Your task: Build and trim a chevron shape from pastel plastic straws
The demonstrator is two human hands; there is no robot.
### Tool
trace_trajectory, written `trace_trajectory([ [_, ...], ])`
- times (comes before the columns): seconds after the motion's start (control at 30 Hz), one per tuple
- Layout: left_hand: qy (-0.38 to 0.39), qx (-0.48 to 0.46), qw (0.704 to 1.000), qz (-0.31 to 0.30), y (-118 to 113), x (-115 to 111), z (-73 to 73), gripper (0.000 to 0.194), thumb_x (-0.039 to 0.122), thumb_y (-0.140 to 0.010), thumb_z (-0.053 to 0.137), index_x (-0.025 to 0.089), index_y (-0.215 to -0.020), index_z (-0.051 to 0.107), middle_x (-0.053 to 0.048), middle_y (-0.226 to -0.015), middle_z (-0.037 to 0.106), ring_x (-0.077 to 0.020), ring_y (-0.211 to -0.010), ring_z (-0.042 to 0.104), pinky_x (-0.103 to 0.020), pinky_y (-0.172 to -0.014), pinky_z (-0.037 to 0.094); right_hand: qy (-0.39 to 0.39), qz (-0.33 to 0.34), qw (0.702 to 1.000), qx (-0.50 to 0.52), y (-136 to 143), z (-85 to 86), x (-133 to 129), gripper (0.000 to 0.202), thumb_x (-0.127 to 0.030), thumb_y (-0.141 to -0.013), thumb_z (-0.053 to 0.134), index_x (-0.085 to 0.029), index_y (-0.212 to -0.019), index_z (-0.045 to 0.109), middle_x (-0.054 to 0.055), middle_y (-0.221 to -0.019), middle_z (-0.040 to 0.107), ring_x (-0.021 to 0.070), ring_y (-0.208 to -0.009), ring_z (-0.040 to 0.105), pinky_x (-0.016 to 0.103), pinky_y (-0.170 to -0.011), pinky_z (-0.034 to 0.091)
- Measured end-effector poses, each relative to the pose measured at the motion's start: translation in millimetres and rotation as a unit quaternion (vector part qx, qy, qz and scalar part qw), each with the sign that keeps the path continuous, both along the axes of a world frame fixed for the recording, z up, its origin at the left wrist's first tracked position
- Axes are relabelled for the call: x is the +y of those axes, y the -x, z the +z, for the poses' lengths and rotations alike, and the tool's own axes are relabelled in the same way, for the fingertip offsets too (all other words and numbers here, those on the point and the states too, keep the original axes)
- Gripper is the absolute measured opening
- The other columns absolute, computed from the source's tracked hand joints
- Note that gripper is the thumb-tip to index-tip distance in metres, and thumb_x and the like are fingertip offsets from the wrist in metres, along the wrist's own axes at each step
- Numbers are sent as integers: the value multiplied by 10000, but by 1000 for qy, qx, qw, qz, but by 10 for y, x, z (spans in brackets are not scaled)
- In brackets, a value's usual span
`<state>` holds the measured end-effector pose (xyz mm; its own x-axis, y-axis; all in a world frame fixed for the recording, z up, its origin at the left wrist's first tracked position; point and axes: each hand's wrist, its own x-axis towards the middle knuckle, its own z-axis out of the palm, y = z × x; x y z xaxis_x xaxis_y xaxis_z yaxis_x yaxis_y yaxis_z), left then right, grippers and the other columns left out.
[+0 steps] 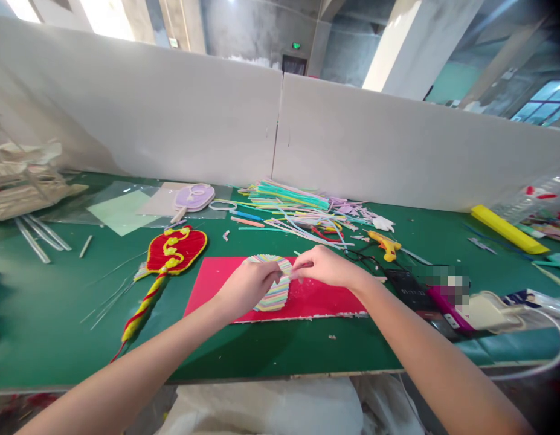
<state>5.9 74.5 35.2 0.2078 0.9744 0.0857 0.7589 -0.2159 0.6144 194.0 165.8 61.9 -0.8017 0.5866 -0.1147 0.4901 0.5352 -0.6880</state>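
Note:
A round piece of pastel-striped strips (pixel 276 297), looking like pipe cleaners laid side by side, lies on a red board (pixel 211 279). Above its left part is my left hand (pixel 250 285), thumb and forefinger pinched together. My right hand (pixel 322 266) hovers at its upper right edge, fingertips also pressed together. The two sets of fingertips are close to each other over the striped piece. Whatever they pinch is too small to make out. Left of the board lies a red and yellow fuzzy fan (pixel 177 249) with a twisted handle.
At the back are a pile of pastel pipe cleaners (pixel 289 196) and a lilac fan (pixel 194 198). A yellow glue gun (pixel 385 244), a dark phone (pixel 409 290) and cables lie to the right. A yellow bar (pixel 508 229) sits farther right. White panels (pixel 171 109) border the table's rear.

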Motion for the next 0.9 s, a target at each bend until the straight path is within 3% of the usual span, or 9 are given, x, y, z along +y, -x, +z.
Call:
trace_trajectory([
  [0.13,198,-276,940,-39,80,89,-78,296,410,-827,454,164,-713,572,28,-459,507,-123,-445,504,-236,-497,397,-14,-9,1000,6,-31,-4,-30,229,-371,-786,604,-185,-749,733,24,-692,687,160,-656,578,247,-615,389],
  [0.2,208,-329,921,-26,151,116,-115,432,541,-809,454,144,-801,622,-18,-531,606,-155,-516,572,-265,-550,441,4,-11,1000,1,-62,6,-18,285,-416,-789,592,-174,-729,729,27,-662,675,156,-635,564,248,-600,384],
  [0.27,141,-344,928,15,237,133,-130,528,599,-823,408,137,-921,645,-73,-706,697,-193,-679,635,-303,-675,475,22,-20,1000,-6,-101,26,17,331,-459,-782,586,-165,-738,729,31,-665,674,157,-637,558,252,-603,385],
  [0.47,-58,-254,958,115,421,112,-21,481,524,-901,324,165,-973,636,-80,-934,706,-204,-909,630,-304,-844,437,60,-30,997,-29,-175,80,172,395,-527,-759,585,-157,-757,722,38,-699,680,158,-643,561,260,-615,390],
  [0.6,-124,-94,966,205,502,70,25,373,498,-857,445,197,-687,586,2,-614,645,-159,-627,597,-246,-621,422,31,-38,998,-45,-170,89,204,379,-508,-771,574,-158,-738,717,36,-691,683,156,-628,565,257,-595,387],
  [0.7,-101,-55,956,272,634,106,-94,311,447,-855,439,210,-679,538,38,-436,537,-149,-467,530,-244,-517,389,-21,-81,995,-58,-164,64,190,303,-422,-796,563,-169,-736,719,33,-705,700,161,-639,585,255,-602,392],
  [0.73,-91,-65,955,275,681,131,-160,263,389,-865,408,209,-736,551,24,-487,586,-159,-521,574,-251,-553,418,-39,-97,993,-58,-163,46,184,275,-390,-802,561,-175,-741,721,31,-716,706,162,-645,594,255,-608,394],
  [0.8,-92,-119,958,242,749,185,-303,215,251,-822,400,191,-952,561,-52,-865,704,-174,-767,655,-278,-685,476,-75,-118,989,-48,-159,-9,176,238,-346,-813,561,-186,-754,726,26,-741,715,164,-657,610,257,-634,400],
  [0.9,-76,-123,960,240,750,248,-477,318,241,-770,442,184,-1049,584,-101,-1141,638,-221,-1033,603,-330,-821,478,-143,-133,981,-10,-138,-137,182,220,-329,-837,565,-203,-766,732,21,-767,723,166,-689,626,269,-697,400],
])
